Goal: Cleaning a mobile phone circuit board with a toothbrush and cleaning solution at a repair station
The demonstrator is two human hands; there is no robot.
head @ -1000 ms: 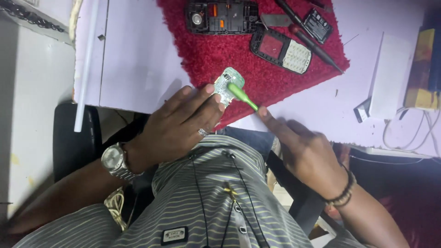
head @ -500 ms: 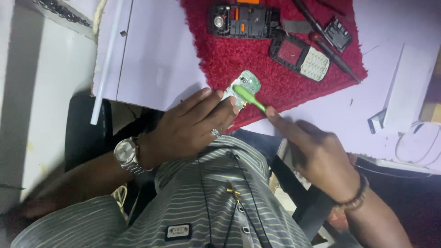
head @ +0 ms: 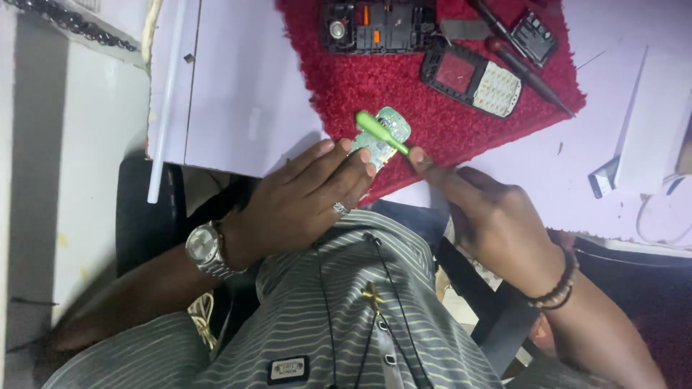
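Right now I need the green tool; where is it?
In the head view, the green tool lies across the circuit board over the red mat's near edge.

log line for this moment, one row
left hand: holds circuit board | right hand: holds green tool on board | under: red mat

Single head-worn view, aimed steeply down over striped shirt (head: 346, 317); desk (head: 238, 94) edge seen close, at arm's reach.

A red mat (head: 432, 122) bears a keypad cover (head: 472, 81), a phone chassis (head: 378, 27) and a screwdriver (head: 530, 75).
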